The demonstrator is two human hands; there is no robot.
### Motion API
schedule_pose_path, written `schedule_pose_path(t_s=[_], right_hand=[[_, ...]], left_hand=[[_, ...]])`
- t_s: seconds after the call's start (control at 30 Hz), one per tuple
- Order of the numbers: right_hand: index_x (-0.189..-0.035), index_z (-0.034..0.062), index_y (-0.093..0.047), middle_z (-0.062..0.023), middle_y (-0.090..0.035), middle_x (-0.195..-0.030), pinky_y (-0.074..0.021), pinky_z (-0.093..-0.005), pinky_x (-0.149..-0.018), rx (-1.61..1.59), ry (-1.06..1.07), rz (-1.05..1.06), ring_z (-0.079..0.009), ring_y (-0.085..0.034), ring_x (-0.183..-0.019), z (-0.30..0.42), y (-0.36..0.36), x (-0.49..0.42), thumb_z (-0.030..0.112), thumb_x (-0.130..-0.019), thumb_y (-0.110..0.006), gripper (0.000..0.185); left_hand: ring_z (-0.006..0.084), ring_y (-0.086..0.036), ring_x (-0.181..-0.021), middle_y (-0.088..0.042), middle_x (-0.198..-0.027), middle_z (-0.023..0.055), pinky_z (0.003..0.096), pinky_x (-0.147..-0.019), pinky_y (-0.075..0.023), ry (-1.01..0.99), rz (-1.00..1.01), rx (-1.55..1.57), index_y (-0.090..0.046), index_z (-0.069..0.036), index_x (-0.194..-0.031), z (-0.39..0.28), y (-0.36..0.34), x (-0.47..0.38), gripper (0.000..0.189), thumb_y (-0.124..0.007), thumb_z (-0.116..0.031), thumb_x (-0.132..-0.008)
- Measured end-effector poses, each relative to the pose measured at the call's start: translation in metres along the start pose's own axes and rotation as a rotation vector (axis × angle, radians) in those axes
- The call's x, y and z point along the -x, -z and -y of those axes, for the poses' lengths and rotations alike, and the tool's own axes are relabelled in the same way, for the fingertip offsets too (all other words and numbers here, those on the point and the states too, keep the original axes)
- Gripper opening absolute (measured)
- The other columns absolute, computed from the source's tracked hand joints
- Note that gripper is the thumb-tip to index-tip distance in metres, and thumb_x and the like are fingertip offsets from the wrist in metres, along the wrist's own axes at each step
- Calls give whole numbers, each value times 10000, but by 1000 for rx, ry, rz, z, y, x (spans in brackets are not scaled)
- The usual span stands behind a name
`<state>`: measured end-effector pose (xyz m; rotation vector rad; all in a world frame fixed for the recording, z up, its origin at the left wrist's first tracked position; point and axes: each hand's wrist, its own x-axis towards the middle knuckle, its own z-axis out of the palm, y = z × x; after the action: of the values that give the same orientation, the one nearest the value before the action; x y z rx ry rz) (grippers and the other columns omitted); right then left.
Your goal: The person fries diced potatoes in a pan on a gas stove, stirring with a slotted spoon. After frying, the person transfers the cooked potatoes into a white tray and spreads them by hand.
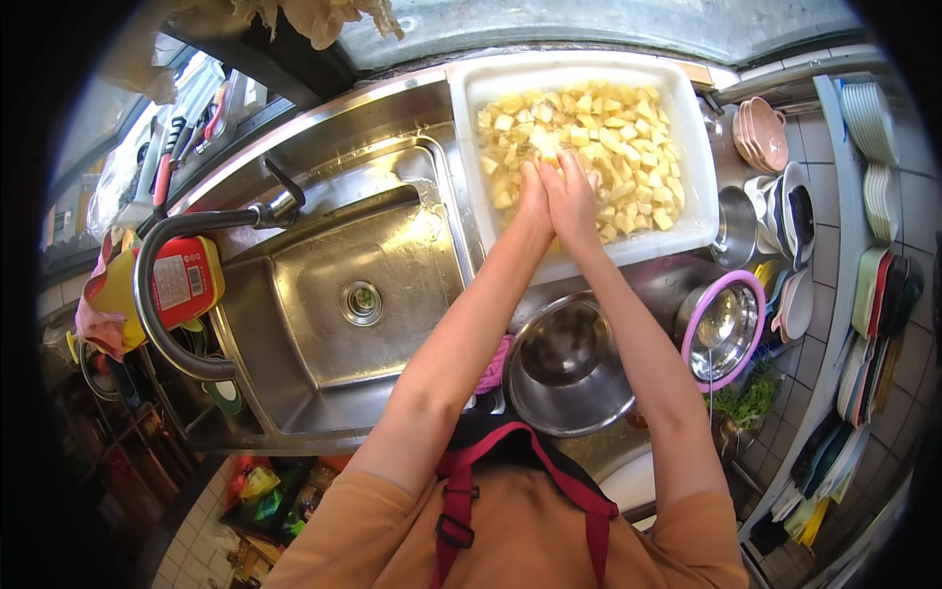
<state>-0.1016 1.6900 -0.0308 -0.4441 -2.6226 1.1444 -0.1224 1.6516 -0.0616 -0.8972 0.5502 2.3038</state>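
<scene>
A white plastic tub holds water and a great many pale yellow cubes of peeled vegetable, perhaps potato. My left hand and my right hand are side by side over the tub's middle, cupped together at the water. Pale cubes lie at their fingertips, and some seem to be gathered between the palms. Bright glare and moving water blur the fingertips. Below my forearms stands a large stainless steel bowl, with no food visible in it.
Left of the tub is a steel sink with a curved faucet. A pink-rimmed metal bowl with a ladle stands on the right, near leafy greens. Stacked dishes fill the rack at the far right. A red and yellow container is behind the faucet.
</scene>
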Motion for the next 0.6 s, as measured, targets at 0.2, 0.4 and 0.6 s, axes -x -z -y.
schedule_pose_path(t_s=[0.2,0.4,0.6], right_hand=[[-905,80,-509,-84,-495,-966,-326,-416,-792,334,168,-18,-270,-422,-913,-4,-1,-39,202,-781,-413,198],[-1060,71,-470,-125,-404,-1148,-323,-369,-843,443,234,-112,-234,-393,-1023,-36,60,-65,184,-772,-455,310],[-1137,24,-393,-144,-376,-1176,-258,-302,-905,-161,-252,-4,-215,-339,-1093,-101,84,-83,329,-792,-434,463]], left_hand=[[187,-478,-841,-507,-928,74,320,-745,-393,-177,206,-499,-470,-89,-947,-10,-10,21,298,-284,-285,-821],[302,-367,-978,-416,-1028,180,377,-858,-272,-1291,-56,-1572,-416,-8,-1040,-37,-21,32,363,-456,-119,-697],[383,-217,-1110,-167,-1226,252,408,-926,-183,-840,-348,-1357,-288,-48,-1184,-56,-30,-4,589,-503,-306,-700]])
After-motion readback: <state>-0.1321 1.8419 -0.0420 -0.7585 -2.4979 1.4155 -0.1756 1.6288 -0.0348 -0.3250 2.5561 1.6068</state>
